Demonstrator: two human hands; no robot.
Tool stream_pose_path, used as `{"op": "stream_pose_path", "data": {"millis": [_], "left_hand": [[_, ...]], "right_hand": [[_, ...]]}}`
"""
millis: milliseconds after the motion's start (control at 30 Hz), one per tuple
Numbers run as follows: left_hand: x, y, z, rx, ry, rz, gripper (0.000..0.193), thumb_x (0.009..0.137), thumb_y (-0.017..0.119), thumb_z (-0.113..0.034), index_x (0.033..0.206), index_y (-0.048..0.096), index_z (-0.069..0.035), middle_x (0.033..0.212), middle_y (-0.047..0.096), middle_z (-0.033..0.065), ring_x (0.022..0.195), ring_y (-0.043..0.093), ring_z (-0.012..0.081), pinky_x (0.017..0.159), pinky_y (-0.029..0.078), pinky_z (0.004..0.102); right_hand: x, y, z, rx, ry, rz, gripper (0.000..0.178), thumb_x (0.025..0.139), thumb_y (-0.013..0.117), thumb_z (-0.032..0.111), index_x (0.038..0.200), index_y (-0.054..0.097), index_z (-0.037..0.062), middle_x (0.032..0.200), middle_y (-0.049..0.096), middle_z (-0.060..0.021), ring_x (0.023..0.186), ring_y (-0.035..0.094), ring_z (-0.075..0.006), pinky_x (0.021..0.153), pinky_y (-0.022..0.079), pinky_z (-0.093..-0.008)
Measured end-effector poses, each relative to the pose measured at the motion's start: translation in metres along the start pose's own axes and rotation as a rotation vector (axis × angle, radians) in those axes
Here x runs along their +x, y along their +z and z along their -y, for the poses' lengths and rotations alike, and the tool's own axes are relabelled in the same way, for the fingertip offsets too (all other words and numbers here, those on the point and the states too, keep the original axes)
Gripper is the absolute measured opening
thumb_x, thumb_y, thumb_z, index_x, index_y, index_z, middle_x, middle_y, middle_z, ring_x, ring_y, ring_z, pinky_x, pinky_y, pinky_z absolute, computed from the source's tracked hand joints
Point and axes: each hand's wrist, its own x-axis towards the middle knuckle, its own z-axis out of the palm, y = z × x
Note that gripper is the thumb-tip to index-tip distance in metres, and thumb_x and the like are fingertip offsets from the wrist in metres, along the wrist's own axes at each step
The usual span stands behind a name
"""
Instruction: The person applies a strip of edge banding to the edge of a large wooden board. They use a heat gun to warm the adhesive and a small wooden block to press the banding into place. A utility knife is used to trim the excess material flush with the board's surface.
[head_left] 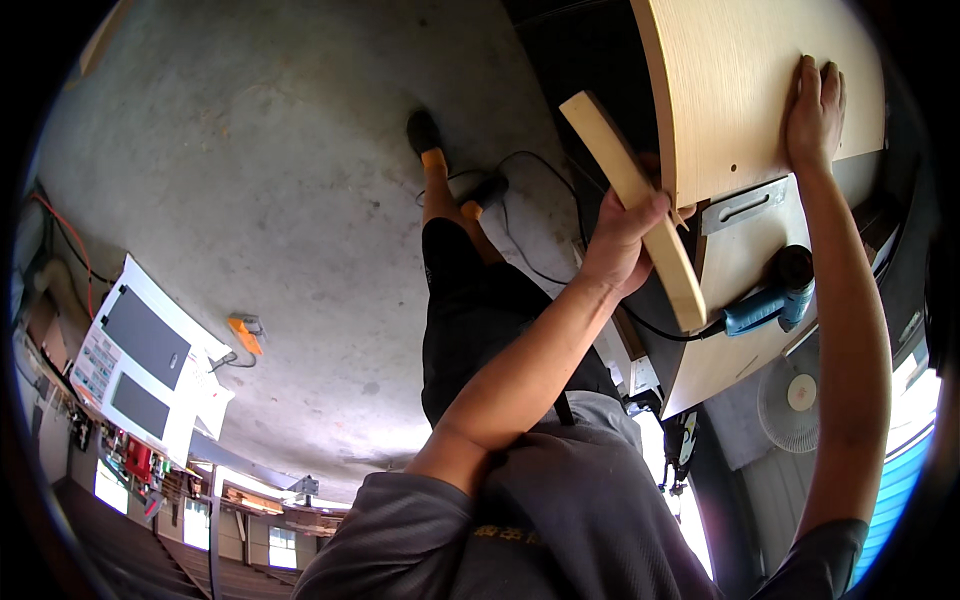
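In my left hand (628, 240) is a long, pale wooden bar (625, 165), gripped near its middle with the fingers wrapped round it. The bar slants beside the near corner of a light wood-grain panel (740, 90); whether they touch I cannot tell. A thin, pale sliver (681, 221) sticks out next to the left fingers. Flat on the panel's upper face, near its right side, rests my right hand (817, 115) with fingers stretched out. A small dark hole (734, 168) shows near the panel's edge.
Below the panel lie a slotted metal plate (745, 207) and a blue corded power tool (768, 303) on a lower board (690, 375). A fan (797, 392) stands at the lower right. A black cable (545, 165) crosses the floor. At left are an orange object (244, 335) and a white-grey board (150, 345).
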Motion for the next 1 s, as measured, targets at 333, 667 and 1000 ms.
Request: {"op": "stream_pose_path", "data": {"millis": [333, 667, 1000], "left_hand": [[-0.004, -0.006, -0.003, 0.096, -0.067, 0.040, 0.063, 0.082, 0.086, -0.040, 0.125, 0.059, -0.003, 0.106, 0.071, 0.0102, 0.095, 0.070, 0.0216, 0.090, 0.059, 0.0415], [-0.004, -0.025, -0.007, 0.237, -0.136, 0.079, 0.067, 0.082, 0.086, -0.042, 0.129, 0.054, -0.006, 0.116, 0.066, 0.0079, 0.100, 0.067, 0.0191, 0.089, 0.060, 0.0378], [-0.002, -0.028, -0.006, 0.495, -0.078, 0.056, 0.061, 0.077, 0.089, -0.025, 0.125, 0.054, -0.009, 0.106, 0.062, 0.0033, 0.088, 0.063, 0.0133, 0.077, 0.055, 0.0317]], "right_hand": [[0.002, 0.003, -0.004, -0.014, -0.005, -0.015, 0.080, 0.098, 0.042, 0.061, 0.151, 0.043, 0.0016, 0.157, 0.041, -0.0178, 0.146, 0.035, -0.0353, 0.121, 0.025, -0.0442], [0.000, 0.005, -0.010, -0.042, -0.009, -0.041, 0.077, 0.098, 0.042, 0.061, 0.150, 0.045, 0.0030, 0.154, 0.045, -0.0167, 0.143, 0.039, -0.0354, 0.119, 0.028, -0.0443], [0.000, -0.001, -0.001, -0.015, 0.016, -0.010, 0.079, 0.098, 0.043, 0.061, 0.150, 0.045, 0.0011, 0.155, 0.045, -0.0177, 0.145, 0.038, -0.0360, 0.120, 0.027, -0.0432]]}}
